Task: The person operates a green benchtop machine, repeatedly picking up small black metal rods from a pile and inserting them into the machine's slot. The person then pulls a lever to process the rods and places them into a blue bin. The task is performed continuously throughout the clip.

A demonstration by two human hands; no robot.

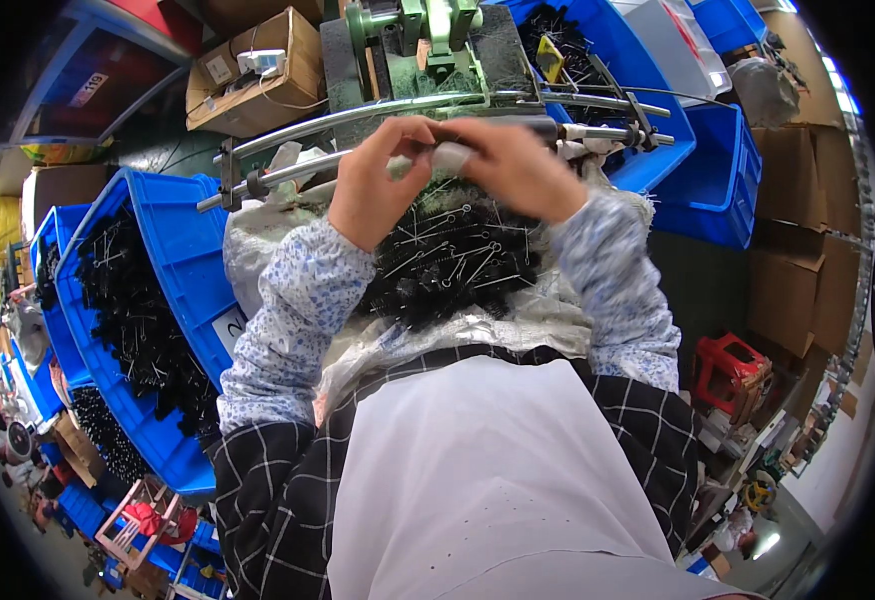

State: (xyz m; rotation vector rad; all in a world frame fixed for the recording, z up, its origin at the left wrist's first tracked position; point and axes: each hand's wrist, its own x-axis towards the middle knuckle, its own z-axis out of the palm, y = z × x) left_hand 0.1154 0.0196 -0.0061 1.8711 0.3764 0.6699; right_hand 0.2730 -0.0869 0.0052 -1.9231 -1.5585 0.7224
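My left hand [383,178] is raised in front of the metal rails [328,118], its thumb and fingers curled into a pinch. Against its fingertips comes my right hand [523,165], blurred, with its fingers drawn together and a small white covering [453,158] at one finger or the thumb. Whatever lies between the fingertips is too small and hidden to make out. Below both hands a pile of small black brushes [448,265] with thin wire stems and looped ends lies on a whitish woven sack [548,320] across my lap.
A green machine [443,40] stands just beyond the rails. Blue bins [193,260] of black brushes flank me on the left, with another blue bin [673,140] at the far right. A cardboard box [258,75] sits far left; a red stool [728,375] stands right.
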